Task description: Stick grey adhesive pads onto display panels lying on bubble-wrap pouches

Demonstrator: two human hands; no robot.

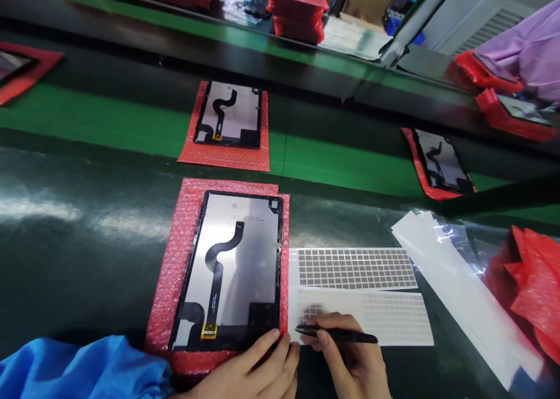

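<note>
A tablet display panel (245,259) lies face down on a red bubble-wrap sheet (168,282) in front of me, its black flex cable (215,270) curving up the silver back. My left hand (262,367) rests with outstretched fingers at the panel's lower right corner. In my right hand (350,352) is a pair of slim black tweezers (345,333), their tip pointing left. Beneath that hand is a white sheet of small square stickers (389,317), with part of it hidden. Just above lies another sheet with grey squares (356,269).
White paper strips (464,294) and crumpled red wrap (534,288) lie at right. On the green conveyor belt (324,154) sit another panel (231,113) and a further one (441,160) on red wrap. Stacked red sheets (297,14) stand beyond the belt's rail.
</note>
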